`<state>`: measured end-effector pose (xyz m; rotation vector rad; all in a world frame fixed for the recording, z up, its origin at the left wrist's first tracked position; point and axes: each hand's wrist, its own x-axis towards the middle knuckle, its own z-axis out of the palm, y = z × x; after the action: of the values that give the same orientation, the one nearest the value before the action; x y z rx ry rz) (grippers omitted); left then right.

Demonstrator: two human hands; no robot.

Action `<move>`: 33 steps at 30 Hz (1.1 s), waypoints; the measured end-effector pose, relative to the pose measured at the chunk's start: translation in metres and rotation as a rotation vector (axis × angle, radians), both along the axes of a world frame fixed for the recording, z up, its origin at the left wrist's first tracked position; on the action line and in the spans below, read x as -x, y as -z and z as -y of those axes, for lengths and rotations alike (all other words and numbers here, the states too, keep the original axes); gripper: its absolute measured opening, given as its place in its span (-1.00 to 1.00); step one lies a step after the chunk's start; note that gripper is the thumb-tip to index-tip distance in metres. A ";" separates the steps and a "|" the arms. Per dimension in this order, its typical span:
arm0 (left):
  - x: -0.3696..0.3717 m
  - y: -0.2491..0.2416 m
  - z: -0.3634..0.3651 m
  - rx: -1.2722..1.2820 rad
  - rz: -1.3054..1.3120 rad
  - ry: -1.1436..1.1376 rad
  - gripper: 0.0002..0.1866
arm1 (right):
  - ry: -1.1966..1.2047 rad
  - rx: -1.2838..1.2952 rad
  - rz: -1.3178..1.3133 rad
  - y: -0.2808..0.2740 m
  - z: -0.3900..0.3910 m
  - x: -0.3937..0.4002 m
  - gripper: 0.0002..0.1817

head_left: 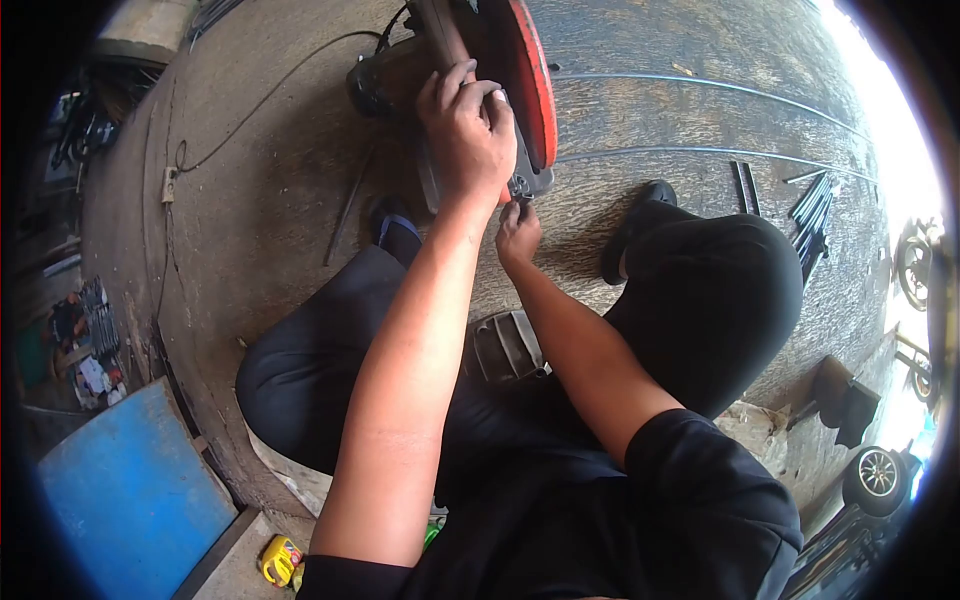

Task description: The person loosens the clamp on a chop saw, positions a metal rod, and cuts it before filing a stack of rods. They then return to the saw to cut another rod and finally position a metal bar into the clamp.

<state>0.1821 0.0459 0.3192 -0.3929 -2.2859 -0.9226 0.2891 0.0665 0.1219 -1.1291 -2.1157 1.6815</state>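
Observation:
A cut-off saw (pixel 440 185) with a red-rimmed disc guard (pixel 538 85) stands on the floor at the top centre. My left hand (pixel 468 130) has its fingers curled over the saw's dark handle (pixel 440 32). Lower down, my right hand (pixel 518 232) is closed at the near end of the saw's base, beside a small metal fitting (pixel 519 186). What its fingertips grip there is too small and partly hidden to name. The underside of the guard and the blade lie in shadow.
Long thin rods (pixel 700 82) run right from the saw. Cut metal pieces (pixel 812 215) lie at right. A cable (pixel 270 90) crosses the floor at left. Nearby are a blue panel (pixel 140 490), a yellow bottle (pixel 280 560), a ribbed metal piece (pixel 507 345) and a wheel (pixel 878 472).

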 end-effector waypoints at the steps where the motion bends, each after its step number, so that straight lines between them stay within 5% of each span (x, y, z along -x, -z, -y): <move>1: 0.001 0.000 0.000 0.003 0.002 0.001 -0.91 | 0.036 0.019 -0.011 0.005 0.001 0.003 -0.63; 5: 0.000 0.000 -0.001 0.028 -0.013 -0.008 -0.90 | 0.186 0.102 0.125 0.011 0.005 0.015 -0.56; 7: 0.000 -0.001 -0.001 0.035 -0.016 0.000 -0.90 | 0.233 0.365 0.124 0.032 0.003 0.018 -0.49; 13: -0.005 -0.008 -0.001 0.031 -0.018 -0.017 -0.88 | 0.166 0.661 0.188 0.011 -0.008 0.021 -0.44; 18: -0.012 0.031 0.014 -0.633 -0.040 -0.261 -0.85 | 0.088 0.926 0.076 0.010 -0.021 0.018 -0.46; 20: -0.032 0.087 0.025 -0.993 0.285 -0.498 -0.75 | 0.132 0.917 0.059 0.000 -0.019 0.019 -0.46; 22: -0.061 0.128 0.035 -0.875 0.862 -0.711 -0.69 | 0.205 0.837 0.044 -0.009 -0.020 0.015 -0.50; 24: -0.077 0.219 0.038 -0.979 1.120 -0.766 -0.70 | 0.254 0.756 0.045 -0.006 -0.026 0.019 -0.53; 25: -0.081 0.224 0.039 -0.981 1.125 -0.770 -0.70 | 0.312 0.684 0.027 -0.004 -0.029 0.022 -0.57; 27: -0.093 0.225 0.039 -1.290 1.599 -0.483 -0.66 | 0.307 0.654 0.075 -0.009 -0.038 0.023 -0.61; 31: -0.086 0.258 0.042 -1.493 1.662 -0.071 -0.75 | 0.092 0.319 0.066 0.029 -0.045 0.019 -0.56; 33: -0.086 0.250 0.035 -1.560 1.640 -0.138 -0.81 | 0.001 0.227 0.099 0.030 -0.046 0.018 -0.58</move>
<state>0.2676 0.0107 0.0697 1.6540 -1.4651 -3.0893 0.2711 0.1127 0.0919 -1.3008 -2.0172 1.9429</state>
